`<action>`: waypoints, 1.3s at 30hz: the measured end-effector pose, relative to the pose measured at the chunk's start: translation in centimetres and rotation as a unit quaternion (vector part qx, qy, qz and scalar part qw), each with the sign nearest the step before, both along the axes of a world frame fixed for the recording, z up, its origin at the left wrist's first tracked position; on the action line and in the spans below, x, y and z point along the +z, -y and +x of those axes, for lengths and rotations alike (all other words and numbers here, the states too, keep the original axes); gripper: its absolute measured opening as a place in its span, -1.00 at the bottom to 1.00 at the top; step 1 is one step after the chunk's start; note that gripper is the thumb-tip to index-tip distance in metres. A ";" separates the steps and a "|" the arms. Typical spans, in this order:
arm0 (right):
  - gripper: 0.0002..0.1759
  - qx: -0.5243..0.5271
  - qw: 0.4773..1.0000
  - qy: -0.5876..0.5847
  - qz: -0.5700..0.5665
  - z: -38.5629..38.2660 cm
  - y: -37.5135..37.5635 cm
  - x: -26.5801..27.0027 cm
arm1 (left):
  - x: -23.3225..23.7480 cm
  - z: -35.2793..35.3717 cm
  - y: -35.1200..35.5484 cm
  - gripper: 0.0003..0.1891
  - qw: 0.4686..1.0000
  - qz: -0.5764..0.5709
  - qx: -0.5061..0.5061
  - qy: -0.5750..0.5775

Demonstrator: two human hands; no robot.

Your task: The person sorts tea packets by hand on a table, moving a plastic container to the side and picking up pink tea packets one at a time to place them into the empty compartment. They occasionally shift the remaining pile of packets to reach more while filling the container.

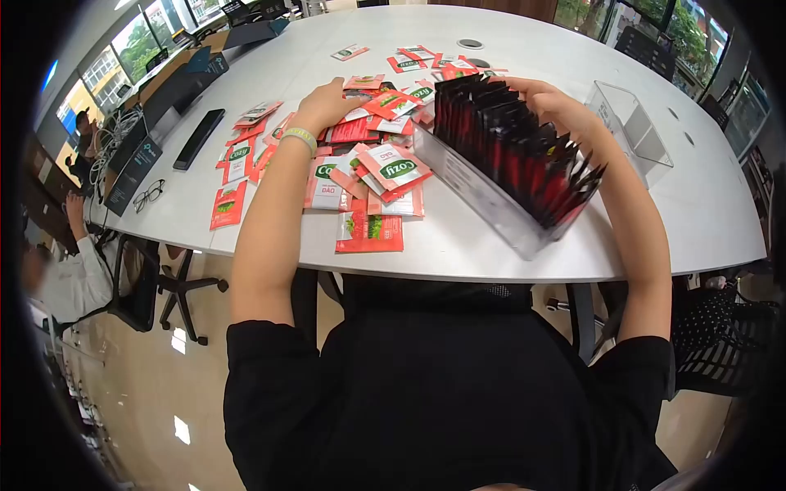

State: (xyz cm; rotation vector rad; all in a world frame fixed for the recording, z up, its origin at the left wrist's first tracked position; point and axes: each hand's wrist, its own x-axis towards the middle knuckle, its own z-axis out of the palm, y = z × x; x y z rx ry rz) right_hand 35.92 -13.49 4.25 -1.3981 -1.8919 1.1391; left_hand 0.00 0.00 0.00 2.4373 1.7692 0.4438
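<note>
A pile of red and white Cozy sachets (399, 167) spreads over the white table (557, 49). My left hand (329, 105), with a yellow band on its wrist, reaches onto the far left part of the pile; its fingertips lie among the sachets, and whether they grip one is unclear. A clear plastic box (483, 192), tilted and packed with dark red and black sachets (512, 147), stands right of the pile. My right hand (550, 102) is at the box's far right side, its fingers partly hidden behind the dark sachets.
An empty clear box (634, 131) is at the right. Left of the pile lie a black case (200, 139) and glasses (149, 195), beside coiled cables (123, 139). A person in white (74, 282) sits at the far left. Round cable holes (469, 44) dot the tabletop.
</note>
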 end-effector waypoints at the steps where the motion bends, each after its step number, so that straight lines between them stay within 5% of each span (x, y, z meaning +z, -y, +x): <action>1: -0.32 0.043 0.997 -0.009 0.056 0.7 -1.4 -0.8 | -0.2 -0.2 -0.2 -0.25 0.999 0.021 -0.005 0.036; 5: -0.38 0.037 0.991 -0.110 0.064 -1.1 0.6 0.6 | 0.1 -1.0 -0.3 -0.27 0.986 0.020 -0.011 0.167; 6: -0.42 0.007 0.998 -0.015 0.064 -0.5 1.4 1.9 | -0.2 -1.2 -0.6 -0.32 0.984 0.043 -0.012 0.171; 13: -0.47 0.104 0.991 -0.080 0.025 2.5 3.1 2.0 | -0.8 -1.8 -2.8 -0.52 0.954 -0.004 -0.004 0.300; 15: -0.46 0.113 0.989 -0.092 0.021 2.5 2.9 1.8 | -0.1 -1.9 -2.5 -0.55 0.895 -0.008 -0.017 0.447; 21: -0.43 0.060 0.991 -0.122 0.015 1.7 3.0 1.3 | 4.0 0.2 0.5 -0.73 0.789 0.132 -0.079 0.595; 23: -0.41 0.095 0.984 -0.149 0.008 1.6 2.9 1.0 | 4.9 1.3 2.0 -0.70 0.695 0.045 -0.134 0.705; 27: -0.39 0.108 0.978 -0.173 -0.051 1.8 2.2 0.4 | 4.9 3.6 3.9 -0.70 0.647 -0.069 -0.196 0.734; 31: -0.44 0.120 0.987 -0.107 -0.002 2.0 2.1 1.4 | 4.8 4.8 5.2 -0.73 0.682 -0.093 -0.183 0.702; 37: -0.46 0.030 0.994 0.013 0.107 -0.1 6.6 5.2 | 4.7 4.3 4.7 -0.74 0.663 -0.070 -0.191 0.720; 39: -0.45 0.081 0.960 0.101 0.250 -2.1 7.8 5.3 | 4.7 4.2 4.8 -0.75 0.672 -0.059 -0.181 0.715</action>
